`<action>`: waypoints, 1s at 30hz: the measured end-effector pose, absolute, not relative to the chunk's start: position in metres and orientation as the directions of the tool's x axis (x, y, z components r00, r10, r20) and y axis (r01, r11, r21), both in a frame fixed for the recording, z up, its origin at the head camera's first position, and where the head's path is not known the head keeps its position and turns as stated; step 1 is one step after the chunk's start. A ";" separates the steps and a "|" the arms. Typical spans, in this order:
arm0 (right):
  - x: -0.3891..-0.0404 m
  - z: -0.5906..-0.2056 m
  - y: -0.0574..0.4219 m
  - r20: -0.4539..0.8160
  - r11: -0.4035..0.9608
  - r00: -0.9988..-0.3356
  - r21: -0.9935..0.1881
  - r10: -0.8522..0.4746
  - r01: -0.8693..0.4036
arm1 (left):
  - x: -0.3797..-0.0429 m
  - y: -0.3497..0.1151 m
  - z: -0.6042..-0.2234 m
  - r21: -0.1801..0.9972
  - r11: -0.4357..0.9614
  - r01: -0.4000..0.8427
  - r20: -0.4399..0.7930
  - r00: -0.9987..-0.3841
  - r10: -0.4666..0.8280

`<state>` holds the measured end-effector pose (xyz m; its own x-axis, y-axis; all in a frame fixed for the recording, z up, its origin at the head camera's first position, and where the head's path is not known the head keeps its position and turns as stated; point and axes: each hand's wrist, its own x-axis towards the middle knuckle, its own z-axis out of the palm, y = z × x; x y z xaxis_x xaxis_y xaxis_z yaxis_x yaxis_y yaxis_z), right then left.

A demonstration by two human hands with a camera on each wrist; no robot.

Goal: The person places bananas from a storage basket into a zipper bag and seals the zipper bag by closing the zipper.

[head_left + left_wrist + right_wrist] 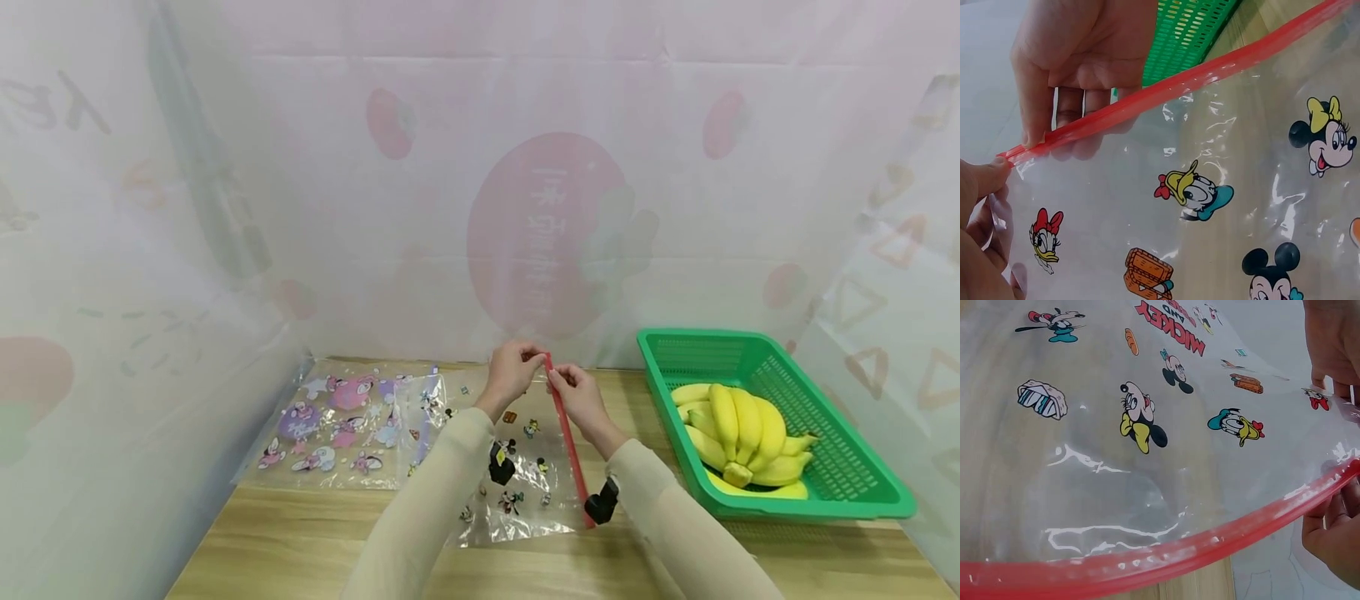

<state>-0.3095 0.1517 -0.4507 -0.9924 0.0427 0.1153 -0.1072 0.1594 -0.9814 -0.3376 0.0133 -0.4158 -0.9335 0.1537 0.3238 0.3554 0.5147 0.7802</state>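
Note:
A clear zip bag [517,467] printed with cartoon characters lies on the table, its red zip edge [1197,75] running along the right side. My left hand [513,375] pinches the far end of that edge, at its corner. Close beside it, my right hand [579,400] grips the red strip between thumb and fingers; in the left wrist view its other fingers [1085,147] show through the clear film. From the right wrist view, the strip bows away from both hands. Nothing but flat film and prints shows inside the bag.
Left of it lies another clear bag [337,425] with pink and purple prints, partly under the first bag's edge. A green basket [847,442] holding several bananas [750,425] stands at the right. A printed white curtain [420,208] hangs behind the wooden table [300,542].

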 end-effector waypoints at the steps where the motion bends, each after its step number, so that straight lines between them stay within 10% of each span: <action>1: -0.309 -0.451 0.152 0.114 0.162 -0.993 -0.981 0.042 -0.106 | -0.338 0.013 -0.415 0.772 0.525 0.357 0.328 -0.932 0.151; 30: -0.296 -0.455 0.155 0.122 0.274 -0.992 -0.956 0.038 -0.108 | -0.336 0.008 -0.409 0.773 0.515 0.370 0.371 -0.923 0.105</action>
